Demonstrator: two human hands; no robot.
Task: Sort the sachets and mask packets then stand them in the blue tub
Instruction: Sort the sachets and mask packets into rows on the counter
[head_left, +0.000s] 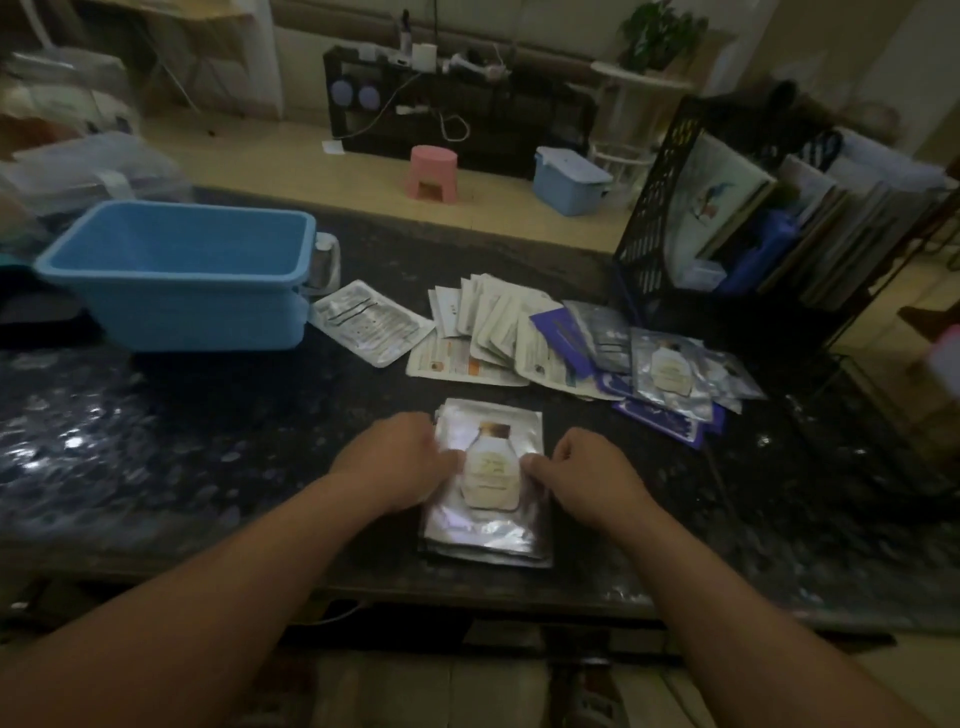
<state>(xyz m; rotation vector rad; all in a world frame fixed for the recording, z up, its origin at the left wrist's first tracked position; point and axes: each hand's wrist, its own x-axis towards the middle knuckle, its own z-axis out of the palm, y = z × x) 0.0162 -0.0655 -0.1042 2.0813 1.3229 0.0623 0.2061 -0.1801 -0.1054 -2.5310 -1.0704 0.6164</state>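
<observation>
Stack (485, 535) gripped by both sides.
Its long axis is laid near to far; left hand (400, 462) and right hand (587, 475) are curled on its edges; tub (171, 312) far left.

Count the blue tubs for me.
2: an open tub on the counter at left, and a lidded tub on the floor beyond, right of the pink stool.

We can't read any text here, it's all too blurred. Silver packet stack (485, 525): bottle graphic with small print on its label, illegible. White sachets (493, 327): lines of print and an orange patch, illegible. Purple packets (558, 332) and lone foil packet (371, 325): marks only, unreadable.
</observation>
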